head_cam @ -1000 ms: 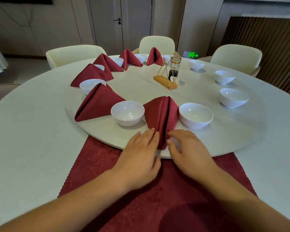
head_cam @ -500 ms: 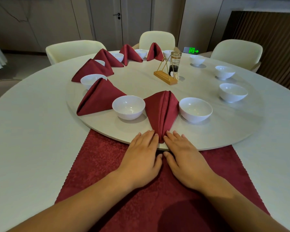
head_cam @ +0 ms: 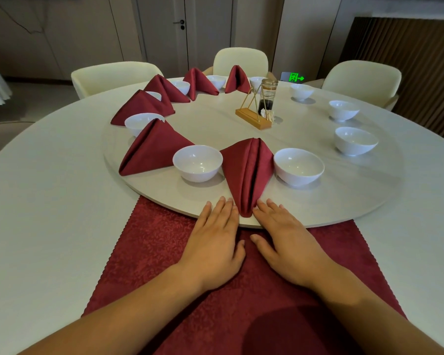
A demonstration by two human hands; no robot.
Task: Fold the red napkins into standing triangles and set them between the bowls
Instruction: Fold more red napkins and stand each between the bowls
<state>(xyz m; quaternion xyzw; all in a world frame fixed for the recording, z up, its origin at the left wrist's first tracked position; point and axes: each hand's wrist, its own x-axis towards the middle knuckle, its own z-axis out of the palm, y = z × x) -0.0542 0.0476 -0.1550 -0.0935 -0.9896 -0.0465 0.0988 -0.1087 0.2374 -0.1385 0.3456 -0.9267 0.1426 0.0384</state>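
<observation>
Folded napkin point(head_cam: 246, 172) squared up between the two near bowls

Both hands lie flat with fingers spread, gripping nothing: the left hand point(head_cam: 215, 242) and the right hand point(head_cam: 290, 242) flank the napkin's near tip, fingertips just touching it, apparently to centre it. It stands on the turntable point(head_cam: 331, 201) between the left bowl point(head_cam: 198, 162) and the right bowl point(head_cam: 299, 166). An unfolded red cloth point(head_cam: 149, 247) lies spread on the worktop point(head_cam: 41, 213) under the wrists, probably next. Gaps between the far right bowls are unfilled.
</observation>
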